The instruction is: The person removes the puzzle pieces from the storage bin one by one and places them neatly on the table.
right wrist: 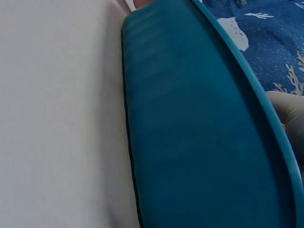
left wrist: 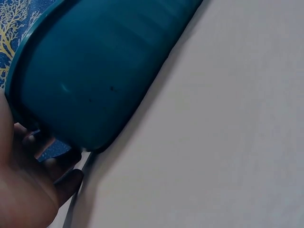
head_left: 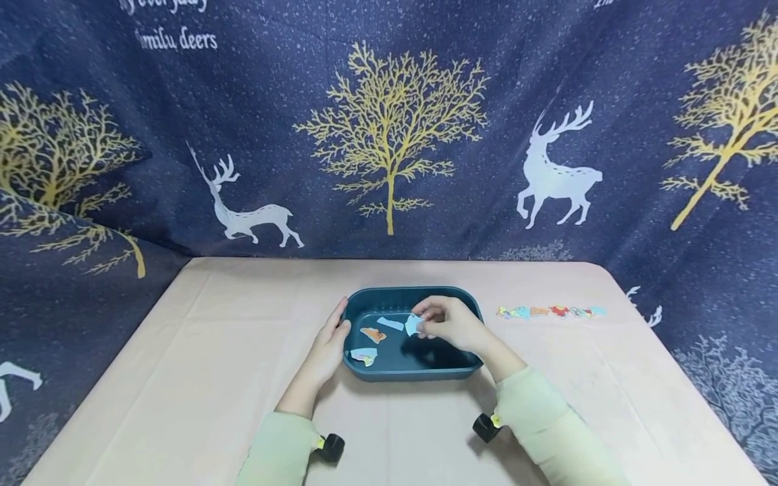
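A dark teal tray [head_left: 413, 374] stands on the table, and its outer wall [left wrist: 95, 80] fills much of the left wrist view. My left hand [head_left: 328, 341] holds the tray's left end, thumb at the rim and fingers against the outside. Over the tray's inside, my right hand [head_left: 452, 327] pinches a light blue paper piece [head_left: 413, 325] between thumb and fingers. Left of that piece lie a pale blue strip [head_left: 391, 324], an orange piece [head_left: 373, 335] and a pale multicoloured piece [head_left: 365, 356]. In the right wrist view the tray wall hides most of the right hand [right wrist: 292, 118].
Several small coloured pieces [head_left: 558, 311] lie in a row on the table to the right of the tray. A pale cloth [head_left: 243, 351] covers the table. Behind it hangs a dark blue curtain [head_left: 255, 135] printed with deer and trees.
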Tool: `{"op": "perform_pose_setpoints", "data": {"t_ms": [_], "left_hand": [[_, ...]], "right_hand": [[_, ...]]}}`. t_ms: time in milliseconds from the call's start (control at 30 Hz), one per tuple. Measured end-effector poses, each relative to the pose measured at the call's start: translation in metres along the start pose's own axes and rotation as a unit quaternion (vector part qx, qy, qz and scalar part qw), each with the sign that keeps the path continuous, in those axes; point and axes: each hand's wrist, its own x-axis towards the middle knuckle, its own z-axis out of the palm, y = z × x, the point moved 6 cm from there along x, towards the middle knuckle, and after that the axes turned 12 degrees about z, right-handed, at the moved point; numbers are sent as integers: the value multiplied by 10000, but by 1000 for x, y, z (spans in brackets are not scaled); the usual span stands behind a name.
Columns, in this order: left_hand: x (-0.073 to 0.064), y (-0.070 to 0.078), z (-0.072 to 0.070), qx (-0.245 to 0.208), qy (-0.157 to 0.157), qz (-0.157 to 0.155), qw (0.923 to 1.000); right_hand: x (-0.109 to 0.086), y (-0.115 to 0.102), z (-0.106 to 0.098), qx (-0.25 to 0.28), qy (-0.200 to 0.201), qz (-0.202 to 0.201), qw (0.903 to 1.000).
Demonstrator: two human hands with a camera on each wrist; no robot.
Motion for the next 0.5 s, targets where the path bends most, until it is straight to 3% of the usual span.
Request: {"op": "perform_pose_setpoints", "data": {"t_ms": [200,500], "left_hand": [[1,2,1,42,34,49,10000],[2,4,-2,234,71,95,9997]], "right_hand": [[-13,-2,-17,337,360,-271,9984],[-34,7,-43,760,999,-250,9918]]}}
